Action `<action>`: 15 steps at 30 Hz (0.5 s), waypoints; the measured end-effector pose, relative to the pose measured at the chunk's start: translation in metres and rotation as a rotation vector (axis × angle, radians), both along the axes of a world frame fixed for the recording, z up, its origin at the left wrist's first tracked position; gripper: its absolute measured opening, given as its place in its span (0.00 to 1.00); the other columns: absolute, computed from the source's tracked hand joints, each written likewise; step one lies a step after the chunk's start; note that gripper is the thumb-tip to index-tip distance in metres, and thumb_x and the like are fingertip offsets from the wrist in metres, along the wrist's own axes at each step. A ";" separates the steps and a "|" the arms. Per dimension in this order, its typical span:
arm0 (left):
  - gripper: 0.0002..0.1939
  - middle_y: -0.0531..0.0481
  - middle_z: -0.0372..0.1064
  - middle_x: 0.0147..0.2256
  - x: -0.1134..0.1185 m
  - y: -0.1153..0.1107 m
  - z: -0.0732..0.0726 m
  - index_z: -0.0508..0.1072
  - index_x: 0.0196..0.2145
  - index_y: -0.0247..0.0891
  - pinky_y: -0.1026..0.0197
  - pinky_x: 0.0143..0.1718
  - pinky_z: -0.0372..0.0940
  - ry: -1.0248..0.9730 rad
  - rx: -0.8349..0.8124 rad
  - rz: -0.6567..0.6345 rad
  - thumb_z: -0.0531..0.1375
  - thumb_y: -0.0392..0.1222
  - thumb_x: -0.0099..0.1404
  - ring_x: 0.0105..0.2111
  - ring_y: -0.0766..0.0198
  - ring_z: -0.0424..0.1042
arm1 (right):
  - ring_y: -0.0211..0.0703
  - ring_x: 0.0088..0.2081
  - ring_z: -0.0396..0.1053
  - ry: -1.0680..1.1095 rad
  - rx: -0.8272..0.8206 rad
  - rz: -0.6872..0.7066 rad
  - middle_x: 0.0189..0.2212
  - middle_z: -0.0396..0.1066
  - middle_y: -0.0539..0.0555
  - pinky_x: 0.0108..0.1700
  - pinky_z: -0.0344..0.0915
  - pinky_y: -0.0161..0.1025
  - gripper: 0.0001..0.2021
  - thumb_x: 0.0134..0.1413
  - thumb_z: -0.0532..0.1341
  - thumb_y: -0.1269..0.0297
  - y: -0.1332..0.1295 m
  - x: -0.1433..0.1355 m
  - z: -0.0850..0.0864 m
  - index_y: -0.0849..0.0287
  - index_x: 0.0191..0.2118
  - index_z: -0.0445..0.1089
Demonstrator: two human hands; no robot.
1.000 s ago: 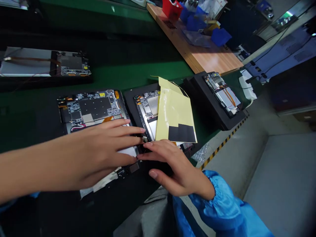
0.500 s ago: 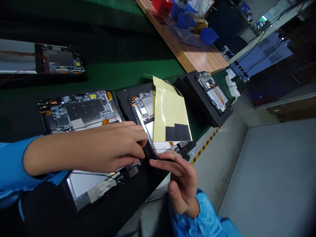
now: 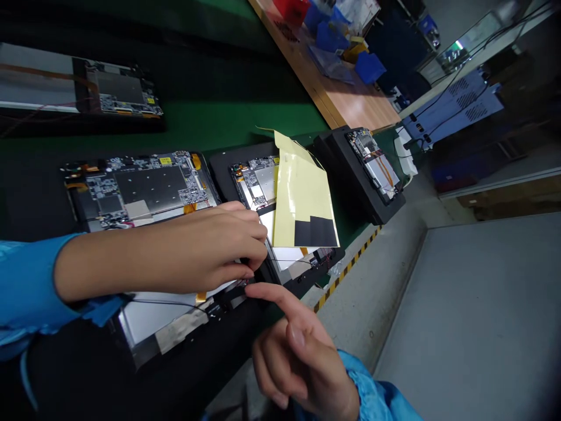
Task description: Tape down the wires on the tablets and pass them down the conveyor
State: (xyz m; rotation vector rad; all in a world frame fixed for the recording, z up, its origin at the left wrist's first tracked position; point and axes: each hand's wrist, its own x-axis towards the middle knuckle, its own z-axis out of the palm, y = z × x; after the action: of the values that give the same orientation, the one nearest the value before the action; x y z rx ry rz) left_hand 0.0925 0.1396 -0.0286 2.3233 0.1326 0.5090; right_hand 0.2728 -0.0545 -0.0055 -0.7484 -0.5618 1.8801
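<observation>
An opened tablet-like device (image 3: pixel 151 190), with its circuit board and silver-white panel showing, lies under my left hand (image 3: pixel 219 248). The fingers of my left hand are pinched together at the device's right end; whatever is between them is too small and hidden to name. My right hand (image 3: pixel 302 356) stretches its index finger to that same end, close to the left fingertips, with its other fingers curled and nothing seen in them. Just beyond, a second opened device (image 3: pixel 263 181) is partly covered by a yellow sheet (image 3: pixel 302 193) with black patches.
A third opened device (image 3: pixel 374 161) sits on a black foam block (image 3: pixel 342 169) at the table's far end. Another lies at the upper left (image 3: pixel 120 88). Red and blue bins (image 3: pixel 331 36) stand on a wooden bench (image 3: pixel 346 105). Striped floor tape (image 3: pixel 348 269) runs beside the table.
My right hand has moved down and left, its index finger now reaching the device's end and its other fingers curling in. My left hand stays pinched, slightly higher in view.
</observation>
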 end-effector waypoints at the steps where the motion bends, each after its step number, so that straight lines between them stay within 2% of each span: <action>1: 0.14 0.56 0.73 0.32 0.000 0.000 0.000 0.73 0.31 0.45 0.55 0.47 0.59 0.005 -0.014 -0.002 0.63 0.30 0.75 0.37 0.57 0.69 | 0.33 0.18 0.54 0.007 -0.013 -0.003 0.16 0.54 0.39 0.26 0.57 0.28 0.18 0.83 0.61 0.55 0.000 -0.001 -0.002 0.48 0.69 0.78; 8: 0.14 0.57 0.74 0.32 0.002 0.002 0.000 0.73 0.30 0.45 0.54 0.46 0.58 0.008 -0.041 0.002 0.63 0.29 0.73 0.36 0.58 0.69 | 0.33 0.19 0.53 0.007 -0.061 -0.079 0.16 0.53 0.39 0.26 0.56 0.28 0.19 0.83 0.62 0.55 -0.004 -0.001 -0.005 0.49 0.69 0.79; 15: 0.14 0.57 0.74 0.32 0.000 0.002 -0.001 0.74 0.31 0.46 0.55 0.46 0.59 0.003 -0.040 -0.011 0.63 0.32 0.75 0.37 0.58 0.70 | 0.34 0.19 0.53 0.015 -0.072 -0.090 0.16 0.54 0.39 0.26 0.56 0.28 0.18 0.83 0.61 0.55 -0.008 -0.001 -0.011 0.48 0.69 0.79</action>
State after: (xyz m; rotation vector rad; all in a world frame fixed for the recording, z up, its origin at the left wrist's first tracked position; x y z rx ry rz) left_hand 0.0925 0.1416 -0.0294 2.2844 0.1305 0.4935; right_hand 0.2720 -0.0625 -0.0167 -0.7926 -0.4458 1.8293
